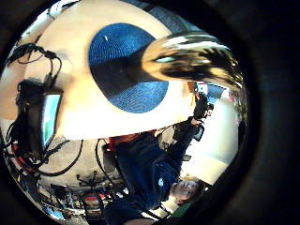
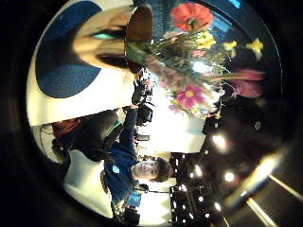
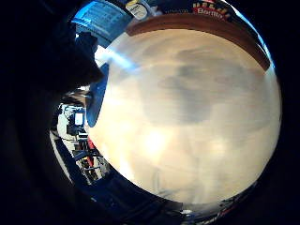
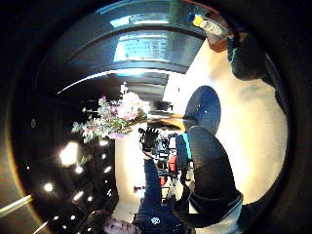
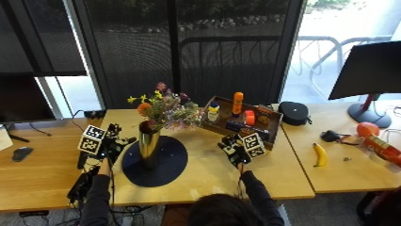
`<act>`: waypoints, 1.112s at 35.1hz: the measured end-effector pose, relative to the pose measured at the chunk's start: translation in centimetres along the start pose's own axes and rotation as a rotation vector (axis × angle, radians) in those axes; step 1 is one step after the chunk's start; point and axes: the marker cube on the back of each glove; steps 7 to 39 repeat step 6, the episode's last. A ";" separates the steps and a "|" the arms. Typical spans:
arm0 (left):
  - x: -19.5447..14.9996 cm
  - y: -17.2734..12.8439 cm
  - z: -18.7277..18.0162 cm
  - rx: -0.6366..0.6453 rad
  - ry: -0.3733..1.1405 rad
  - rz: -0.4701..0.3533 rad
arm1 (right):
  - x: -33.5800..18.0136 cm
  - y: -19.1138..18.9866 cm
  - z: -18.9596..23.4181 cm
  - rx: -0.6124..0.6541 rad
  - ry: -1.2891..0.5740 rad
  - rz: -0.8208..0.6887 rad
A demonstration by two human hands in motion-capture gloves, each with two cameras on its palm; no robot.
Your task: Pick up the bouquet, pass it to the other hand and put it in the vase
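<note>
I saw one bouquet of mixed pink, yellow and orange flowers [image 5: 164,109] already upright, stems down, in one tall brass-coloured metal vase [image 5: 148,147] on a round dark-blue mat [image 5: 169,165]. My left hand [image 5: 111,143] hovered just left, nearer; my right hand [image 5: 236,151] farther right. I could not tell either hand's finger state.

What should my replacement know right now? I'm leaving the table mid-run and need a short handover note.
Left hand: beside the vase, holding nothing; fingers not clear.
Right hand: over the bare table, away from the vase, holding nothing; fingers not clear.
Bouquet: standing in the gold vase, which sits on the dark round mat.
Done: bouquet is in the vase.
Left: nothing visible, apart from drawing the hands back.
</note>
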 end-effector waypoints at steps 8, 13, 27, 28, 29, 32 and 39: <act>2.4 1.8 -2.1 0.051 0.038 0.060 | 1.1 0.0 0.6 -0.049 -0.014 0.101; 2.4 1.8 -2.1 0.051 0.038 0.060 | 1.1 0.0 0.6 -0.049 -0.014 0.101; 2.4 1.8 -2.1 0.051 0.038 0.060 | 1.1 0.0 0.6 -0.049 -0.014 0.101; 2.4 1.8 -2.1 0.051 0.038 0.060 | 1.1 0.0 0.6 -0.049 -0.014 0.101; 2.4 1.8 -2.1 0.051 0.038 0.060 | 1.1 0.0 0.6 -0.049 -0.014 0.101; 2.4 1.8 -2.1 0.051 0.038 0.060 | 1.1 0.0 0.6 -0.049 -0.014 0.101; 2.4 1.8 -2.1 0.051 0.038 0.060 | 1.1 0.0 0.6 -0.049 -0.014 0.101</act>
